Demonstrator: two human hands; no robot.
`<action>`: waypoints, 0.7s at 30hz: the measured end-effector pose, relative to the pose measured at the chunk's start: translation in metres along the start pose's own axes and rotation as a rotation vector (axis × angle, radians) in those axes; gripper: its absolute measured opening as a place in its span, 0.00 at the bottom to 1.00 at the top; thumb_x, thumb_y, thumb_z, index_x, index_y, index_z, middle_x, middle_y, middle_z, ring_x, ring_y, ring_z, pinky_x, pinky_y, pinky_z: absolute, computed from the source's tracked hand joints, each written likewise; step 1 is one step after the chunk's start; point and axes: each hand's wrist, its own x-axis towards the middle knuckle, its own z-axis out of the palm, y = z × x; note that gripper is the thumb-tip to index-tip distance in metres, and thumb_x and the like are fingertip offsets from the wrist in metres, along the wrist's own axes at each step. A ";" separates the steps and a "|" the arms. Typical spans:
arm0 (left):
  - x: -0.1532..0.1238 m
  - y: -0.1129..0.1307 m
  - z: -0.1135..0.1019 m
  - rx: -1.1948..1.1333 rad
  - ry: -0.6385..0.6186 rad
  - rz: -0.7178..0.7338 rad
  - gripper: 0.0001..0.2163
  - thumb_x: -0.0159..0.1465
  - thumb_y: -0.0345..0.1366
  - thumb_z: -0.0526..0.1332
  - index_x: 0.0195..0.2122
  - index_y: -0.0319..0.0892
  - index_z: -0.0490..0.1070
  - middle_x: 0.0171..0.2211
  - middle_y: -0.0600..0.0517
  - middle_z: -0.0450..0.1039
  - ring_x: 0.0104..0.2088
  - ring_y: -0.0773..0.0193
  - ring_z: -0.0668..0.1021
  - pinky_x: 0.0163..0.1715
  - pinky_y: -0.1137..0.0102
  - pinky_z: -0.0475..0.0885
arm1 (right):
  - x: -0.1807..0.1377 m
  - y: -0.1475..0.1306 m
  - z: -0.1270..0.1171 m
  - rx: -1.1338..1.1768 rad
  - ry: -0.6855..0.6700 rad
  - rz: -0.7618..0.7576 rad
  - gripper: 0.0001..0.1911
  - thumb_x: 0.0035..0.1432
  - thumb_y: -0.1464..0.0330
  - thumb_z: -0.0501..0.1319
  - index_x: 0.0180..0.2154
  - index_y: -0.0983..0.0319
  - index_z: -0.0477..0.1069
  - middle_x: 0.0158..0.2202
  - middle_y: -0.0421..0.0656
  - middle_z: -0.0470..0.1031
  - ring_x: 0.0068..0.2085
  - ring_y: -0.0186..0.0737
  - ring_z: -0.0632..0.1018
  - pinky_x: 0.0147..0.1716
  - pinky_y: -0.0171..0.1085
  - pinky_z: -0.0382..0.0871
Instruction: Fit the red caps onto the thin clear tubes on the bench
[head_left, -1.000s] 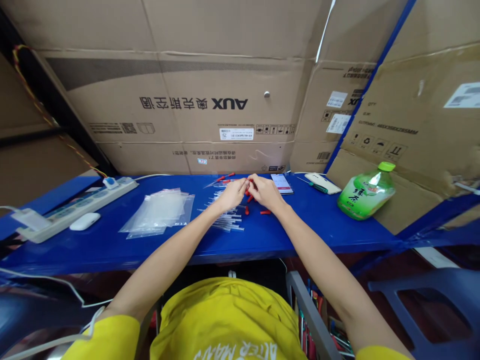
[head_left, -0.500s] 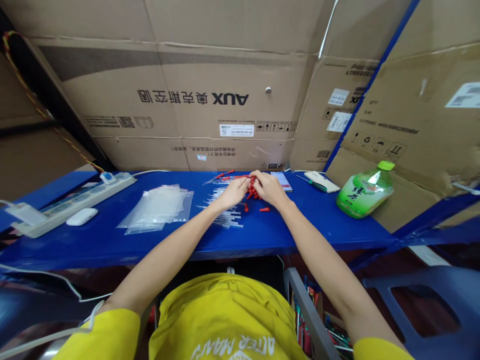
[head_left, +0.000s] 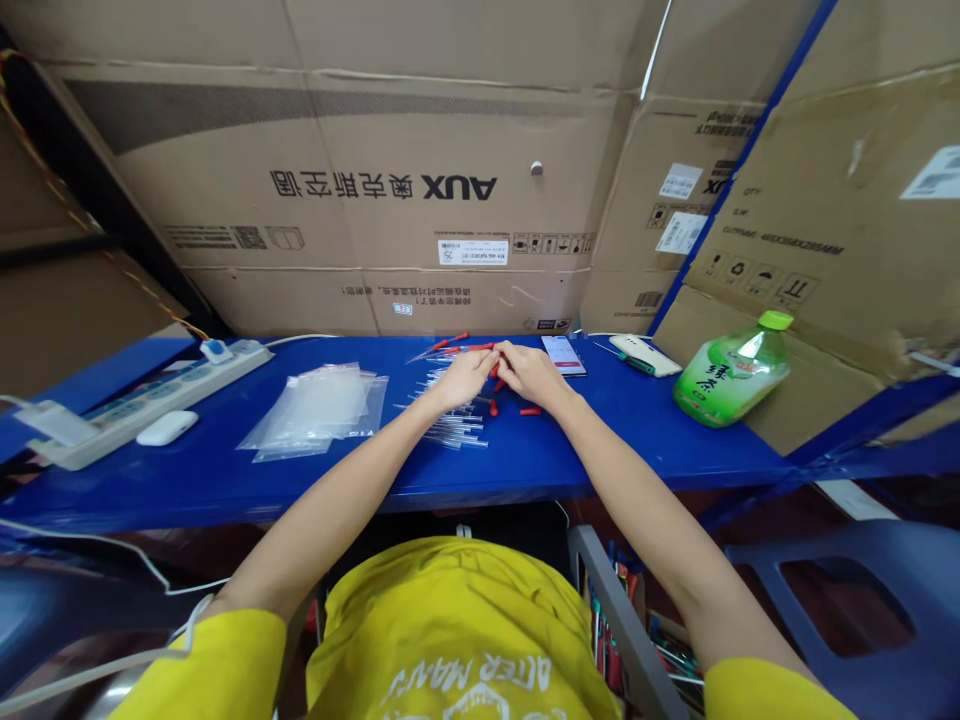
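My left hand (head_left: pixel 463 380) and my right hand (head_left: pixel 529 373) meet fingertip to fingertip over the blue shelf. Both are closed. Red shows at the right fingertips, apparently a red rubber bulb (head_left: pixel 495 369); whatever the left fingers grip is hidden. Beneath and beside my left hand lies a pile of thin clear glass tubes (head_left: pixel 459 430). A loose red bulb (head_left: pixel 529 411) rests just below my right hand, and others lie partly covered by it. Behind the left hand are droppers (head_left: pixel 451 342), clear tubes with red bulbs on their ends.
Clear zip bags (head_left: pixel 319 405) lie to the left, near a white earbud case (head_left: pixel 166 428) and a power strip (head_left: pixel 172 395). A lit phone (head_left: pixel 562 354), a green screwdriver (head_left: pixel 636 363), a white phone-shaped item (head_left: pixel 651 354) and a green bottle (head_left: pixel 731 375) are at right. Cardboard (head_left: pixel 390 230) walls the back.
My hands stay together at nearly the same spot. My right hand has shifted slightly, covering more of the red bulbs, and the camera view has moved a little.
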 end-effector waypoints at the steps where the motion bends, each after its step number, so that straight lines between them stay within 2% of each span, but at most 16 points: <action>1: 0.001 0.000 0.000 0.009 0.001 0.000 0.19 0.75 0.44 0.47 0.27 0.42 0.63 0.26 0.53 0.68 0.30 0.63 0.70 0.37 0.68 0.66 | 0.000 0.001 0.001 0.003 0.000 -0.011 0.12 0.73 0.68 0.51 0.51 0.62 0.70 0.43 0.50 0.81 0.44 0.46 0.79 0.42 0.37 0.64; 9: 0.003 -0.006 0.004 0.078 0.010 -0.014 0.20 0.75 0.44 0.47 0.25 0.43 0.60 0.25 0.53 0.66 0.28 0.64 0.66 0.33 0.68 0.61 | 0.003 0.006 0.005 0.003 -0.005 -0.045 0.11 0.70 0.72 0.50 0.47 0.62 0.70 0.39 0.49 0.77 0.40 0.45 0.75 0.42 0.38 0.63; 14: 0.003 -0.010 0.005 0.104 -0.008 0.015 0.21 0.75 0.44 0.46 0.27 0.41 0.64 0.27 0.52 0.71 0.30 0.63 0.70 0.34 0.69 0.62 | 0.003 0.009 0.007 0.011 0.012 -0.068 0.11 0.70 0.72 0.50 0.44 0.62 0.70 0.37 0.48 0.76 0.38 0.45 0.74 0.40 0.38 0.62; 21: 0.000 -0.012 0.000 0.262 0.007 0.088 0.21 0.75 0.43 0.46 0.28 0.41 0.67 0.29 0.49 0.75 0.30 0.63 0.72 0.35 0.68 0.63 | 0.004 0.011 0.011 0.051 0.032 -0.090 0.10 0.71 0.71 0.50 0.44 0.62 0.69 0.38 0.48 0.76 0.38 0.44 0.74 0.41 0.38 0.63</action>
